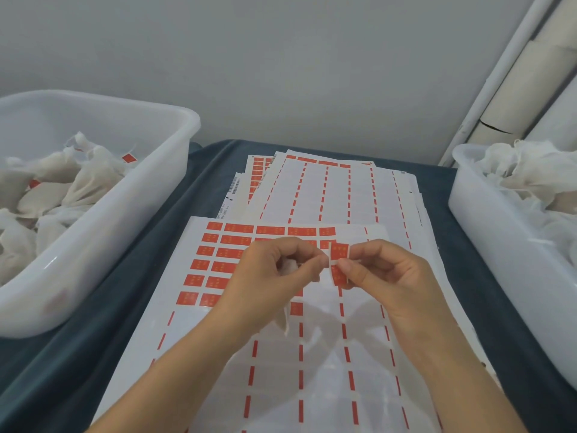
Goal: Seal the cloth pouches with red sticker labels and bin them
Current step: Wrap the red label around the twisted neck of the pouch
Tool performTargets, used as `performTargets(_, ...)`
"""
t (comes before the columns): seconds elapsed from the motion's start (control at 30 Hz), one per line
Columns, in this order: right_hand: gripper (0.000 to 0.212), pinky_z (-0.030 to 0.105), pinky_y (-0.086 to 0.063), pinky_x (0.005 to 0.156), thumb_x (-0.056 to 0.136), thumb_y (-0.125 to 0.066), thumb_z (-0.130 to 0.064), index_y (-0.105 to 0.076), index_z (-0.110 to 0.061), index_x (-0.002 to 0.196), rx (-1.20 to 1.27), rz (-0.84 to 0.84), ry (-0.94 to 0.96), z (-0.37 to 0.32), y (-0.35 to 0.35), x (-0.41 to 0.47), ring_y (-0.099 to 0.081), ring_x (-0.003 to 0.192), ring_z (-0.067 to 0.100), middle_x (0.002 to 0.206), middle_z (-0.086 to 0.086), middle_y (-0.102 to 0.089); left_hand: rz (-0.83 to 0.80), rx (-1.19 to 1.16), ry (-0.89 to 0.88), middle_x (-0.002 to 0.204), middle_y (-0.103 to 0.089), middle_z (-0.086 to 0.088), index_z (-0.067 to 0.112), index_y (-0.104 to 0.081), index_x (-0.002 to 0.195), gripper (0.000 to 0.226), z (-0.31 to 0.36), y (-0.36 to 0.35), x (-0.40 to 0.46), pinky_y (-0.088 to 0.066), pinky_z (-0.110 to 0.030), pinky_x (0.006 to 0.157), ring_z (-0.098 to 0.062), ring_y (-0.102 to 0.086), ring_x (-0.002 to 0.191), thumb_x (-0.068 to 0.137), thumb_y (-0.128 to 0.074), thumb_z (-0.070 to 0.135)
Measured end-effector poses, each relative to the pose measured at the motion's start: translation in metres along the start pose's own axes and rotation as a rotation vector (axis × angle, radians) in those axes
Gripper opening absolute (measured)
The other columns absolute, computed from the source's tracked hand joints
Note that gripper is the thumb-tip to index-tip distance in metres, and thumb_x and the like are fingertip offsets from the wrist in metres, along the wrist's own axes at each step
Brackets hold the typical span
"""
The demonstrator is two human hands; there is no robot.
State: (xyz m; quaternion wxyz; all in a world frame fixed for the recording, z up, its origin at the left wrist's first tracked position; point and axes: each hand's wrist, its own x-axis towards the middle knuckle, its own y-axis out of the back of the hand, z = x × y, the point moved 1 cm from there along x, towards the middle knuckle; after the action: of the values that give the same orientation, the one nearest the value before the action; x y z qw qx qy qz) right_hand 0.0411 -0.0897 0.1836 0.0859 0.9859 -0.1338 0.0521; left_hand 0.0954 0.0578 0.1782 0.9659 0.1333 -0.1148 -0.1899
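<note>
Left bin [175, 145]: a big white plastic tub at the left of the frame. It sits on the dark blue cloth [103, 320] that covers the table.
In the left bin: a heap of white cloth pouches [71, 185]. Some show a small red sticker [129, 158] on them.
Sticker sheet [175, 276]: a white sheet in the lower middle of the frame, flat on the cloth. Rows of red stickers fill its upper left part. The rest of it shows only thin red strips.
Other sheets [331, 195]: more sheets lie just behind it, in the middle of the frame, piled one over another. Most show only red strips.
Left hand [268, 276]: held up over the sticker sheet in the middle of the frame. Its fingers are curled round a small white pouch [288, 265], and most of the pouch is hidden inside the hand.
Red label [338, 267]: a loose red sticker, standing up between the two hands, just above the sheet.
Right hand [387, 273]: just right of the left hand. Its thumb and first finger pinch the red label.
Right bin [487, 232]: another white tub at the right edge of the frame, also on the cloth.
In the right bin: a fluffy pile of white pouches [518, 170].
Cardboard tubes [530, 76]: long pale tubes lean by the wall in the upper right of the frame.
</note>
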Motion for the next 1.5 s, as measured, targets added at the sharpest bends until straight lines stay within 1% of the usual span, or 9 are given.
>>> performTargets(0.33,0.015,0.006,-0.05,0.068,0.069,-0.069,-0.031,-0.067,-0.024,0.082,-0.095,0.036,0.025,0.004,-0.001,0.001,-0.066,0.077,0.004,0.079,-0.012,-0.071,-0.003,0.023,-0.059,0.074,-0.064,0.026,0.037,-0.064,0.069,0.011,-0.004,-0.003,-0.001,-0.042,-0.001,0.061,0.008,-0.057,0.078,0.077,-0.069,0.031)
performTargets(0.53,0.018,-0.004,-0.039,0.058,0.063,-0.065,-0.043,-0.063,-0.038,0.081,-0.122,0.08,0.041,0.002,-0.007,0.0,-0.059,0.083,-0.014,0.082,-0.032,-0.065,0.038,-0.001,-0.031,0.074,-0.065,0.022,0.035,-0.065,0.067,0.011,-0.005,-0.002,0.0,-0.043,-0.001,0.059,0.006,-0.058,0.078,0.076,-0.07,0.031)
performTargets(0.63,0.039,-0.005,-0.039,0.057,0.063,-0.064,-0.048,-0.052,-0.049,0.1,-0.152,0.097,0.037,0.004,-0.009,0.001,-0.056,0.087,-0.018,0.085,-0.033,-0.064,0.065,-0.039,0.046,0.072,-0.065,0.02,0.034,-0.067,0.064,0.01,-0.005,0.002,0.003,-0.045,-0.004,0.054,0.005,-0.059,0.076,0.073,-0.071,0.034)
performTargets(0.7,0.045,-0.004,-0.039,0.057,0.062,-0.063,-0.05,-0.053,-0.045,0.105,-0.132,0.089,-0.018,0.004,-0.006,0.003,-0.055,0.087,-0.018,0.087,-0.031,-0.063,0.063,-0.077,0.094,0.07,-0.066,0.019,0.036,-0.068,0.064,0.007,-0.004,0.005,0.003,-0.044,-0.008,0.056,0.004,-0.06,0.074,0.071,-0.071,0.036)
performTargets(0.97,0.031,0.001,-0.044,0.054,0.062,-0.062,-0.042,-0.07,-0.02,0.083,-0.018,0.017,-0.084,0.003,-0.006,0.001,-0.064,0.072,-0.003,0.076,-0.016,-0.07,0.01,-0.065,0.105,0.07,-0.066,0.019,0.037,-0.068,0.063,0.011,-0.004,0.002,0.001,-0.042,-0.014,0.063,0.003,-0.06,0.074,0.073,-0.071,0.034)
performTargets(1.2,0.031,-0.006,-0.037,0.057,0.062,-0.062,-0.045,-0.07,-0.024,0.083,-0.029,0.098,-0.052,0.008,-0.007,0.0,-0.058,0.083,-0.013,0.079,-0.022,-0.069,0.107,0.052,0.029,0.068,-0.063,0.027,0.04,-0.062,0.066,0.01,0.001,-0.001,0.0,-0.042,-0.001,0.054,0.009,-0.057,0.074,0.069,-0.071,0.041)
performTargets(1.33,0.031,0.001,-0.044,0.058,0.063,-0.059,-0.048,-0.071,-0.027,0.081,-0.007,0.109,-0.085,0.009,-0.008,0.0,-0.059,0.082,-0.012,0.078,-0.024,-0.069,0.245,0.278,-0.135,0.091,-0.047,0.032,0.054,-0.041,0.098,0.046,0.007,-0.006,-0.006,-0.04,-0.004,0.049,0.003,-0.053,0.077,0.057,-0.053,0.073)
performTargets(1.43,0.033,0.012,-0.043,0.07,0.063,-0.061,-0.048,-0.072,-0.025,0.082,0.05,0.078,-0.128,0.009,-0.006,0.001,-0.062,0.082,-0.006,0.079,-0.018,-0.071,0.303,0.482,-0.376,0.104,-0.046,0.015,0.046,-0.045,0.106,0.036,0.006,-0.008,-0.009,-0.034,0.0,0.061,0.005,-0.046,0.079,0.072,-0.05,0.056)
performTargets(1.5,0.031,0.007,-0.041,0.067,0.064,-0.06,-0.048,-0.072,-0.025,0.081,0.016,0.059,-0.116,0.007,-0.005,0.002,-0.061,0.082,-0.009,0.078,-0.019,-0.07,0.305,0.522,-0.437,0.102,-0.046,0.006,0.036,-0.059,0.103,0.032,0.004,-0.008,-0.009,-0.035,0.0,0.066,-0.001,-0.045,0.083,0.075,-0.048,0.047)
